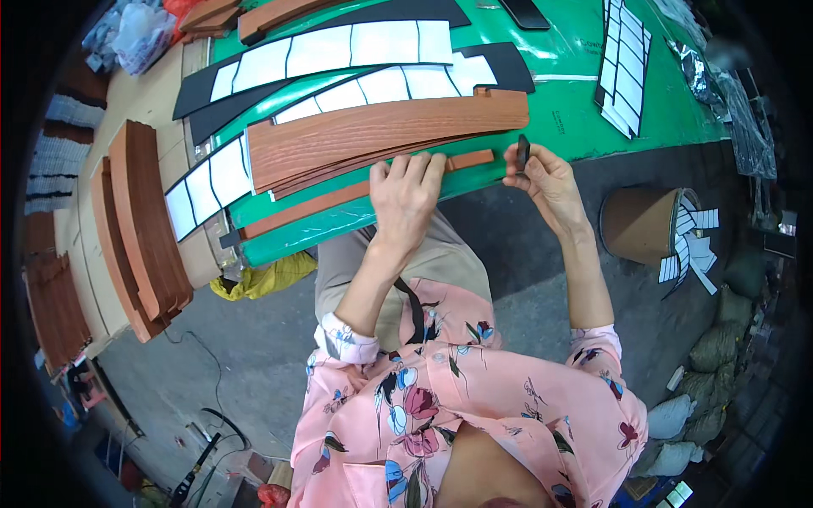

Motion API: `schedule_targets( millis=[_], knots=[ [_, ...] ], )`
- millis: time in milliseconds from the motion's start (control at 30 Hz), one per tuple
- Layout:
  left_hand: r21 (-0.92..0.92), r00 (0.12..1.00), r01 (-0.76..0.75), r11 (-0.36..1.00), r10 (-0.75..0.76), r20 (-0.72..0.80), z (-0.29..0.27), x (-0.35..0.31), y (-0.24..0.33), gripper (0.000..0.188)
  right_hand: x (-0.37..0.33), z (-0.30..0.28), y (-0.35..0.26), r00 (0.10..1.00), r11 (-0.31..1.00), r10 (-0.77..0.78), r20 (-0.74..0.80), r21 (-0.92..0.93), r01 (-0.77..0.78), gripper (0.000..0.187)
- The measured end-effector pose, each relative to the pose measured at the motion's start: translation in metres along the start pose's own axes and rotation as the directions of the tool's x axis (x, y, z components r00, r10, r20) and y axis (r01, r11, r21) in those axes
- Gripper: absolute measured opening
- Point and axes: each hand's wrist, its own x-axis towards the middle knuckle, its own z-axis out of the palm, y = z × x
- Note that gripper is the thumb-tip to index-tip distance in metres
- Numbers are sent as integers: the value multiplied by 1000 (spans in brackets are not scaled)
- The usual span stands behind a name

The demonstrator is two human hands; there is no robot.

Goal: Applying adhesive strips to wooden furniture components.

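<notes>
My left hand [405, 199] is closed over a narrow reddish-brown wooden strip [318, 207], which lies along the near edge of the green tabletop. A small black piece [229, 240] sits at the strip's left end. Just past the strip's right end, my right hand [546, 182] pinches a small flat black piece [522, 152] between thumb and fingers, apart from the wood. Beyond my left hand lies a stack of wide, slightly curved brown boards [389, 135]. Under it and behind it are black strips with white rectangular patches [339, 49].
More curved brown boards [144, 220] stand on the cardboard-covered surface at left. A black-and-white patched sheet [622, 68] and a dark phone [527, 13] lie at the far right of the green table [576, 110]. A brown bin [637, 224] holding white scraps stands on the floor.
</notes>
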Motion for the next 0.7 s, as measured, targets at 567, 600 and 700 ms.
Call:
schedule_targets(
  millis=[567,600,700],
  knots=[
    [-278,964,261,924,-235,124,-22,3,12,25,10,18,8,826,159,-433,362,-871,465,24],
    [-284,961,270,920,-240,137,-23,4,12,25,10,18,9,827,151,-435,356,-877,457,26],
    [-292,957,283,913,-250,148,-23,4,13,23,9,18,10,825,133,-441,354,-883,450,28]
  ],
)
